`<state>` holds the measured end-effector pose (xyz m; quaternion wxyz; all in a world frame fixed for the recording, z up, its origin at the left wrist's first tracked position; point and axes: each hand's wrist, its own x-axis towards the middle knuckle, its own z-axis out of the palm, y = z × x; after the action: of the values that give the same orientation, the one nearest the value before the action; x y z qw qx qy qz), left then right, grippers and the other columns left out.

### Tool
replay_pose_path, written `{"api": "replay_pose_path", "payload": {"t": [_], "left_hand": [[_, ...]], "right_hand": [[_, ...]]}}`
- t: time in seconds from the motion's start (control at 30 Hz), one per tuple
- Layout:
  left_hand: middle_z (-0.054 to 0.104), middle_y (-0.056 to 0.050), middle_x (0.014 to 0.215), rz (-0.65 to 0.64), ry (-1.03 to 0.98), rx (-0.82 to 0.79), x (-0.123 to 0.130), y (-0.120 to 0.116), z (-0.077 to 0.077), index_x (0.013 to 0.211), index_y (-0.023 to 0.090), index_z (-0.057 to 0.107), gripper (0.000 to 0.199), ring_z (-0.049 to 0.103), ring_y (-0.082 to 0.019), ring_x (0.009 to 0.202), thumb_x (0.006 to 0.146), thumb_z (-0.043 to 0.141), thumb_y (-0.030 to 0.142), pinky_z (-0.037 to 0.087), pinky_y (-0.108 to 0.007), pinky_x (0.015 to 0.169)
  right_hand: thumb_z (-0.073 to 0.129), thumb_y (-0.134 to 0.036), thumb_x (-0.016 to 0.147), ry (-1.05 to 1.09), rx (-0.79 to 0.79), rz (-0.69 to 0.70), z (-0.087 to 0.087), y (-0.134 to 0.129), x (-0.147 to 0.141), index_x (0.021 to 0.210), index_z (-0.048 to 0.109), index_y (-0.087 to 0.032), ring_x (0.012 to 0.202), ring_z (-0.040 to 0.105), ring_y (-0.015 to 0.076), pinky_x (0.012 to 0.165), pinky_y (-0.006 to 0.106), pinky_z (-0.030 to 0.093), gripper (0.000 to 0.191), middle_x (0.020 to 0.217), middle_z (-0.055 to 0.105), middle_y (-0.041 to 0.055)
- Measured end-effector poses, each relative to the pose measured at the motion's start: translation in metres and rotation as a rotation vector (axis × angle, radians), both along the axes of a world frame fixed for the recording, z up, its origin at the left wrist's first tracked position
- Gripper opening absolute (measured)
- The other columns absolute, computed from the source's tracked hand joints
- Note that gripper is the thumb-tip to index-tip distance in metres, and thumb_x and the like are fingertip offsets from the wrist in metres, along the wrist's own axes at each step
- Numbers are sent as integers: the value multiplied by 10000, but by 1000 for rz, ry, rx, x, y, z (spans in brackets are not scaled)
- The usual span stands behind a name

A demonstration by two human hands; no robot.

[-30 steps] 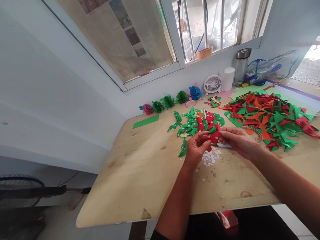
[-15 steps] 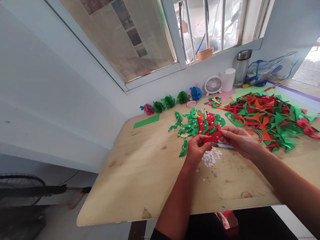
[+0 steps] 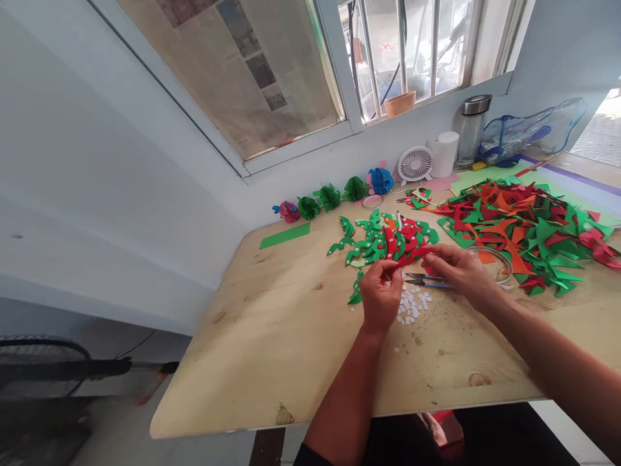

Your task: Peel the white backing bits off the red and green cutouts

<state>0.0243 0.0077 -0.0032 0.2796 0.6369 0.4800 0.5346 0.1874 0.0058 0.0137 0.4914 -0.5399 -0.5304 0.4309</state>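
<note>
Between my two hands is a red paper cutout [image 3: 412, 256], tilted so that its narrow side shows. My left hand [image 3: 381, 294] pinches its left end, and my right hand [image 3: 453, 268] grips its right end. Under my hands lie thread snips [image 3: 427, 280] with dark blades. Small white paper squares [image 3: 412, 305] are scattered just below them. Behind my hands is a heap of green and red curved cutouts [image 3: 376, 243], many with white squares on them. A single green cutout [image 3: 355, 292] lies left of my left hand.
A big pile of red, orange and green scraps [image 3: 519, 226] covers the right side, with a tape roll [image 3: 502, 259] beside it. Folded paper figures [image 3: 328, 196], a small white fan [image 3: 415, 164] and a glass bottle [image 3: 473, 133] line the wall. A green strip [image 3: 284, 235] lies at left.
The red paper cutout has turned from facing me to nearly edge-on and risen slightly. My hands have tilted with it, uncovering more of the snips.
</note>
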Motion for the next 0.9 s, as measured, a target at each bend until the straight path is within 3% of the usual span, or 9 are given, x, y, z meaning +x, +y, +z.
{"api": "replay_pose_path", "payload": {"t": [0.17, 0.37, 0.47, 0.57, 0.73, 0.9], "left_hand": [[649, -29, 725, 20, 99, 125, 2, -3, 1, 808, 171, 633, 97, 597, -123, 664, 776, 558, 224, 490, -234, 654], [648, -26, 731, 43, 134, 184, 1, -2, 0, 808, 174, 625, 86, 603, -124, 674, 766, 554, 196, 494, -232, 658], [641, -25, 722, 71, 148, 197, 0, -2, -2, 810, 176, 622, 86, 600, -128, 675, 764, 552, 197, 490, -239, 661], [640, -32, 739, 110, 138, 173, -1, -1, -3, 829, 182, 620, 95, 602, -142, 707, 771, 549, 206, 484, -255, 682], [637, -34, 763, 175, 91, 145, -3, -1, -4, 838, 198, 619, 98, 594, -158, 757, 775, 544, 204, 473, -278, 719], [627, -38, 774, 260, 178, 241, -4, -1, -1, 843, 190, 601, 96, 582, -157, 760, 796, 518, 195, 465, -279, 720]], "right_hand": [[587, -382, 752, -127, 116, -52, -10, 3, 0, 1048, 642, -199, 620, 573, 154, 525, 257, 435, 352, 727, 659, 27], [555, -296, 729, -79, 58, -76, -8, 4, 0, 1106, 585, -177, 578, 543, 143, 524, 265, 421, 396, 709, 639, 23], [529, -234, 706, 6, 27, -166, -1, 1, 2, 956, 614, -197, 562, 512, 127, 509, 256, 401, 267, 743, 627, 23], [509, -202, 702, 77, 47, -193, 3, -2, 5, 721, 622, -207, 558, 478, 125, 526, 259, 385, 115, 653, 582, 16], [509, -258, 725, 185, -6, -60, 8, -3, 5, 626, 628, -200, 580, 497, 147, 537, 274, 379, 165, 626, 585, 39], [524, -515, 773, 138, -101, 52, 10, -4, 0, 533, 619, -186, 520, 458, 122, 512, 264, 355, 419, 551, 562, 33]]}}
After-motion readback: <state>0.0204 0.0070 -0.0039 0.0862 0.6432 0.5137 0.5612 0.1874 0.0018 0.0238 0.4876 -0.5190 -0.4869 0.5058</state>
